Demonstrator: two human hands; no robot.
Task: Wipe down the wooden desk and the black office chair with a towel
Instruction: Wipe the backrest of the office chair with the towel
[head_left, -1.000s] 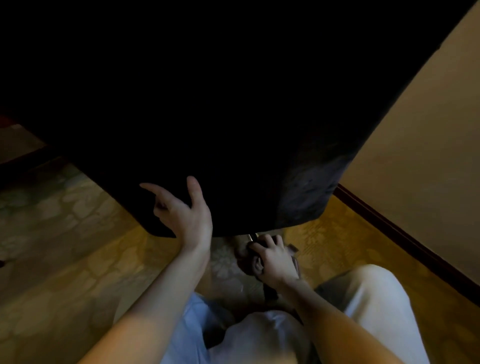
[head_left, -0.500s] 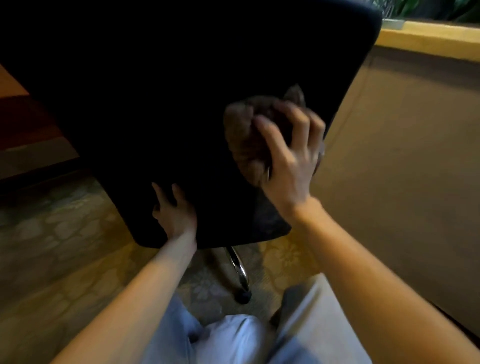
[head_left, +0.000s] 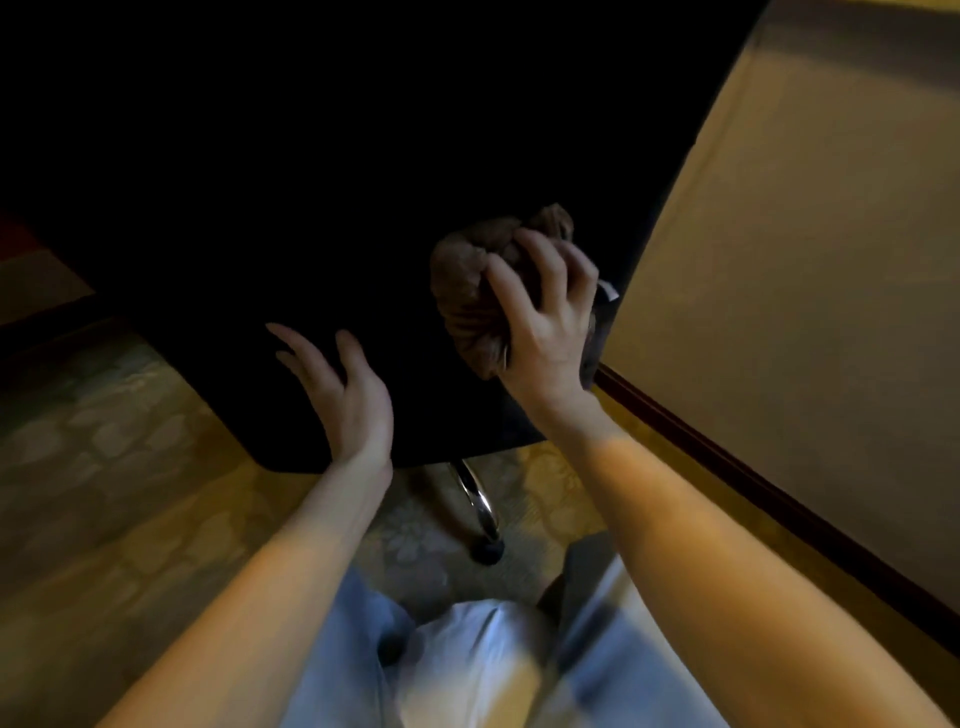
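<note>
Black office chair (head_left: 363, 182) back fills upper view. Its R edge is near wall (head_left: 805, 260), narrow gap; patterned carpet (head_left: 130, 493) lies open to chair's L. Right hand (head_left: 545, 332) fingers curled, gripping bunched brown towel (head_left: 467, 291) vs chair back by R edge. Left hand (head_left: 343, 395) fingers straight, spread, at chair's lower edge; contact unclear. Chrome leg (head_left: 478, 493) w/ caster (head_left: 487, 552) below chair.

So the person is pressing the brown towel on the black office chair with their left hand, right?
Not quite. The head view shows the brown towel bunched in the right hand, pressed on the black office chair. The left hand holds nothing, its fingers open by the chair's lower edge.
</note>
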